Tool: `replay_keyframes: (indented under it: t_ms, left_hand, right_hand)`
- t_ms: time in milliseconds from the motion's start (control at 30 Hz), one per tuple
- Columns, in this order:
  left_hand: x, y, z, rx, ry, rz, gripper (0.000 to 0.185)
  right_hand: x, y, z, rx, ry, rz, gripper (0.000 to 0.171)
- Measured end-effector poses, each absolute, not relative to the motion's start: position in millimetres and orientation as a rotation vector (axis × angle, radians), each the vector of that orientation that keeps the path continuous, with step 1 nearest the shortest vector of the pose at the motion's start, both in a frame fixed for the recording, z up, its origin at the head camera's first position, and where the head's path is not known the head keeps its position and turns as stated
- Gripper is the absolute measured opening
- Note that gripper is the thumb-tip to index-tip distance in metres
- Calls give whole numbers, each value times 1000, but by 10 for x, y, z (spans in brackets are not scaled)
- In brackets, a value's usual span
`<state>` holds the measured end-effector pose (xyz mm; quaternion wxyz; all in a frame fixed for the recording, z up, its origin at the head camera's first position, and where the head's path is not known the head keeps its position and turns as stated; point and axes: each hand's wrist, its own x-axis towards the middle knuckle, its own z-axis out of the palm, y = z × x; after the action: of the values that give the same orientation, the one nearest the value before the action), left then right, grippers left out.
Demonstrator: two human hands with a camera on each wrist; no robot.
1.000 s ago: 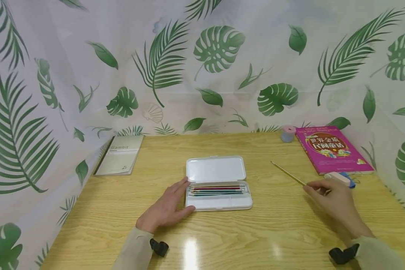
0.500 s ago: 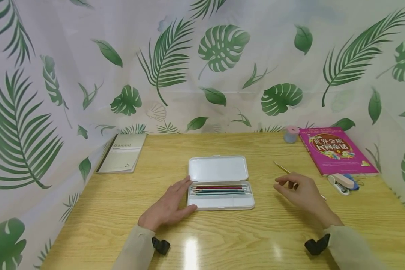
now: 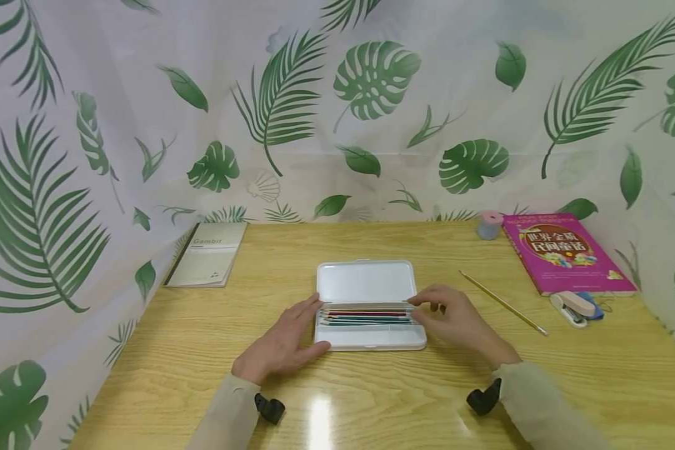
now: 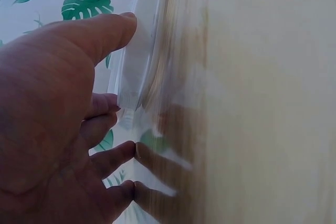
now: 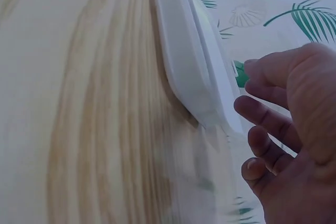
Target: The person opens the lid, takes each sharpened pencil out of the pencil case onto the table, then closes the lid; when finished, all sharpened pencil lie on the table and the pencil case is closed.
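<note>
A white pencil case [image 3: 365, 338] lies on the table with its lid [image 3: 365, 281] folded back. Several pencils [image 3: 365, 317], green and dark red, fill its rear compartment. My left hand [image 3: 278, 344] rests at the left end, thumb by the front corner and straight fingers along the side. In the left wrist view the thumb reaches over the white case wall [image 4: 139, 51]. At the right end, my right hand [image 3: 455, 315] has thumb and forefinger spread over the pencil ends. The right wrist view shows these loosely bent fingers [image 5: 268, 116] beside the case. A yellow pencil [image 3: 503, 302] lies to the right.
At the far right is a magenta book [image 3: 568, 256], with a pink-and-white stapler [image 3: 574, 308] and a blue item [image 3: 592, 306] before it. A pink-and-blue spool-shaped thing [image 3: 489, 226] stands beside the book. A notebook [image 3: 208, 255] lies back left. Leaf-patterned cloth [image 3: 405, 125] borders the table.
My right hand has left the yellow pencil, where its fingers were a second ago, and moved left to the case's right end. The pencil lies in place. My left hand stays put.
</note>
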<state>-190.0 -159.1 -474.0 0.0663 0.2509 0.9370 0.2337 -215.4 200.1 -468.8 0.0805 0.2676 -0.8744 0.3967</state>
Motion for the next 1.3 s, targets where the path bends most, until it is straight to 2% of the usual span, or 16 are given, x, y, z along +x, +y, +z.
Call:
replay_keyframes:
  t_ms: [300, 667, 1000, 1300]
  left_hand:
    - [-1934, -1550, -4745, 764, 2816, 698, 82]
    - [-1967, -1537, -4722, 765, 2830, 696, 82]
    - [-1925, -1584, -4755, 773, 2823, 691, 82]
    - [-1916, -1588, -4767, 762, 2820, 714, 81]
  right_hand:
    - [-2171, 1951, -4753, 829, -2723, 1102, 23]
    - [-2231, 1937, -4759, 868, -2737, 1053, 23]
    - [-2132, 1889, -4822, 1003, -2717, 884, 26]
    - [-2128, 1908, -4854, 999, -2769, 916, 28]
